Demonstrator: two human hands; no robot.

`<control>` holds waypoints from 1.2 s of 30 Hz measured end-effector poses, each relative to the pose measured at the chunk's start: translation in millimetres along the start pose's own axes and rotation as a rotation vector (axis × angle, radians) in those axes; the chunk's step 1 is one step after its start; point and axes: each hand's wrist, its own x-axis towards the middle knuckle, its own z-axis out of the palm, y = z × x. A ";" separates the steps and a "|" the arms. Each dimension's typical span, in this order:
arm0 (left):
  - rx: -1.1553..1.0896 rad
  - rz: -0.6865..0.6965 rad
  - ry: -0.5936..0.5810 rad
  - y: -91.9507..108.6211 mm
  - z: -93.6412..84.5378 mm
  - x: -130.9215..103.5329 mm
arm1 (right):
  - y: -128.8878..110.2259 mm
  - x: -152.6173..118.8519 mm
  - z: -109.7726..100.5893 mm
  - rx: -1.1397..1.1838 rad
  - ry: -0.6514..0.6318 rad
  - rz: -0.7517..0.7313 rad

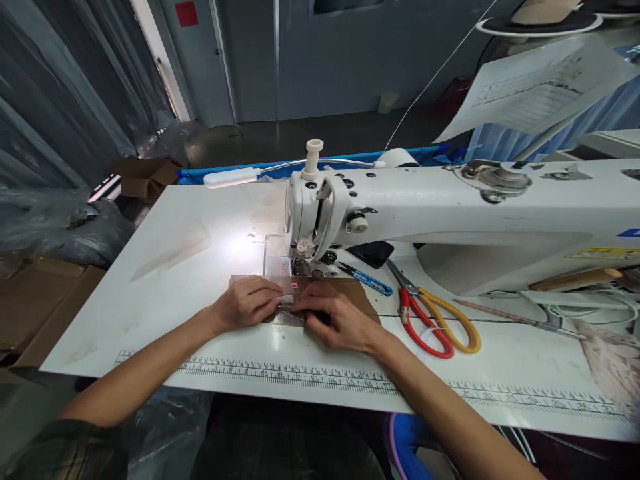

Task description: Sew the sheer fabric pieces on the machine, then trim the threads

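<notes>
My left hand [249,303] and my right hand [339,317] lie close together on the white table, just in front of the sewing machine's needle area [299,267]. Between their closed fingertips is a thin sheer piece [287,300], pale and see-through; its exact kind is hard to make out. Beneath the hands a flat brown piece [361,297] lies on the tabletop, partly covered by them. The white sewing machine [400,203] has a lit patch to the left of its head. Blue thread snips [373,280] rest right of the needle.
Scissors with red and yellow handles [440,320] lie to the right. A printed ruler [300,375] runs along the table's front edge. A white lamp [233,177] sticks out left of the machine head. Lace fabric [613,367] sits at far right; cardboard boxes [47,307] stand left.
</notes>
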 end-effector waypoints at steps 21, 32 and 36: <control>0.053 0.133 -0.223 -2.0 0.3 -3.9 | 23.2 0.3 9.4 -0.139 0.066 0.021; 0.103 0.149 -0.228 0.5 -0.6 -1.8 | 22.4 2.2 15.3 -0.229 0.101 -0.016; 0.109 0.168 -0.207 0.7 0.5 -2.8 | 22.9 1.3 16.1 -0.212 0.109 -0.010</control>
